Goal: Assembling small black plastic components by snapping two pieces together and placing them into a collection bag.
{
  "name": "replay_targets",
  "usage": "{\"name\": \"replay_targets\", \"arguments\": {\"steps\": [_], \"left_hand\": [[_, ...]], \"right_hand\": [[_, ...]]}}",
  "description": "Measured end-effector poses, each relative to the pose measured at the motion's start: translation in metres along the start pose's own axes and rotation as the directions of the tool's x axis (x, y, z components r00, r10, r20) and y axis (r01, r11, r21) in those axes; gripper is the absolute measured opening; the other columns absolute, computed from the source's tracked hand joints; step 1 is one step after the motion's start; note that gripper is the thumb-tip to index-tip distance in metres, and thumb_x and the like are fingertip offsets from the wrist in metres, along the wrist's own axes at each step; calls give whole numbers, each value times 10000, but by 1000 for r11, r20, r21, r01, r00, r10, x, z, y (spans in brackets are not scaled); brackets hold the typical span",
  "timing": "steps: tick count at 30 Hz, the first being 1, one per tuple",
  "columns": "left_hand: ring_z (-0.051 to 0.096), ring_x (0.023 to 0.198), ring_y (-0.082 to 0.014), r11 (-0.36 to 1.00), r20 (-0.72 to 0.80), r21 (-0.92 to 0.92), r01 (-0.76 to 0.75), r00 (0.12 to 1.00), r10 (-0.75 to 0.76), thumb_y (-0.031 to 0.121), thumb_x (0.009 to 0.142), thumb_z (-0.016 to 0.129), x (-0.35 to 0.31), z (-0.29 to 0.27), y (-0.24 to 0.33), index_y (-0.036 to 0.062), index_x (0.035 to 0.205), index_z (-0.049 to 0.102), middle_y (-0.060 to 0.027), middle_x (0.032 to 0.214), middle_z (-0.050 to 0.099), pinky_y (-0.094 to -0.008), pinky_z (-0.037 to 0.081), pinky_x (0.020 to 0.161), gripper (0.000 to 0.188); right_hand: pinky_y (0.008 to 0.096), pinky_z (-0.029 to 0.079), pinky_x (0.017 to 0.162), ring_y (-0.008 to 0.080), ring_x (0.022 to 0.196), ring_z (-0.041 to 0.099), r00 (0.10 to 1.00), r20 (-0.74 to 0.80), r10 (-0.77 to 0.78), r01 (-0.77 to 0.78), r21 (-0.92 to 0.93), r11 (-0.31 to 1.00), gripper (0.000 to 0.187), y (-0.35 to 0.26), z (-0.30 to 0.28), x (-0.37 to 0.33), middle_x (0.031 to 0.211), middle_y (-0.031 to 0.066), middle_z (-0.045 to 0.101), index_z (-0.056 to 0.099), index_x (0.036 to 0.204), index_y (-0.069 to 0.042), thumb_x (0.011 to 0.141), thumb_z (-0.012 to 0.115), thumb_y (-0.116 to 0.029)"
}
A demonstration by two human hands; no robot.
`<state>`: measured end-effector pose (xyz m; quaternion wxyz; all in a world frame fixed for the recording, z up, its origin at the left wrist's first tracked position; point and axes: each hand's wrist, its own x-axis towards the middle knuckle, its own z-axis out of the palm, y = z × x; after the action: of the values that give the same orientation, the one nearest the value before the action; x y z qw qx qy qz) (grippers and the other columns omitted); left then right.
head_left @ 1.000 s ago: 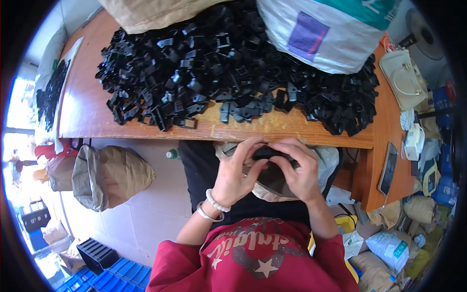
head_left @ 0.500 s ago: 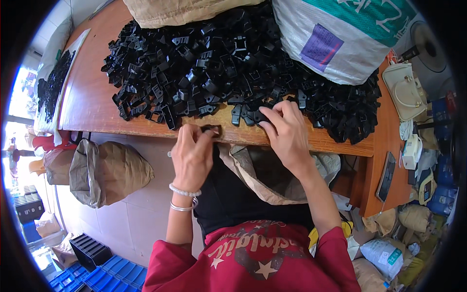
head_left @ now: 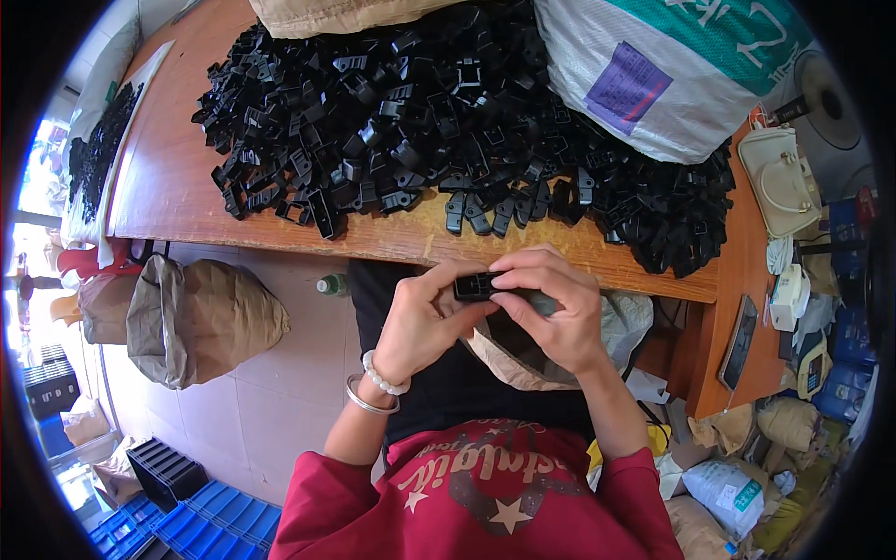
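Observation:
Just off the table's front edge, my two hands meet around a small hollow black plastic housing. My left hand grips its left end between thumb and fingers. At its right end my right hand is closed in a pinch; whether a second small piece is in those fingertips I cannot make out. Beyond my hands, a few black plastic pieces lie side by side near the table edge. Behind them spreads a big heap of similar black parts.
An open paper-lined sack is below my hands. On the wooden table, a white-and-green woven sack and a brown paper bag stand behind the heap. A handbag and phone lie at right; brown sacks at left.
My right hand has left the pieces at the table edge and come nearer, joining my left hand. My left hand has shifted right and nearer, and the housing now shows between both.

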<state>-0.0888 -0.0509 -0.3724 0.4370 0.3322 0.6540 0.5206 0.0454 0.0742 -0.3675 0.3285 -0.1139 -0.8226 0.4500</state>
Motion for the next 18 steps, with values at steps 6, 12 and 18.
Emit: {"name": "replay_targets", "arguments": {"steps": [6, 12, 18], "left_hand": [[654, 620, -85, 979, 22, -200, -33, 999, 38, 6, 825, 688, -4, -2, -1, -21, 1146, 600, -38, 660, 644, -190, 471, 536, 334], [694, 717, -135, 957, -47, 18, -291, 955, 291, -60, 808, 638, -7, 12, 3, -11, 1144, 601, -103, 798, 675, -224, 496, 580, 342], [654, 729, -196, 831, 73, 246, -499, 865, 497, -28, 786, 683, 17, 1, -4, 6, 1052, 615, -116, 920, 635, -289, 523, 627, 277]], "right_hand": [[331, 496, 780, 248, 910, 621, 988, 53, -143, 148, -123, 981, 213, -2, -4, -6, 984, 94, 654, 666, 929, -22, 728, 720, 21], [343, 496, 797, 261, 921, 624, 981, 13, 193, -193, 46, 980, 307, -8, -2, -16, 1001, 132, 632, 618, 1089, -1, 789, 683, 16], [336, 484, 739, 284, 851, 620, 937, 254, 240, -215, -124, 969, 185, 0, -40, -9, 905, 126, 629, 659, 958, 19, 788, 696, -44]]}}
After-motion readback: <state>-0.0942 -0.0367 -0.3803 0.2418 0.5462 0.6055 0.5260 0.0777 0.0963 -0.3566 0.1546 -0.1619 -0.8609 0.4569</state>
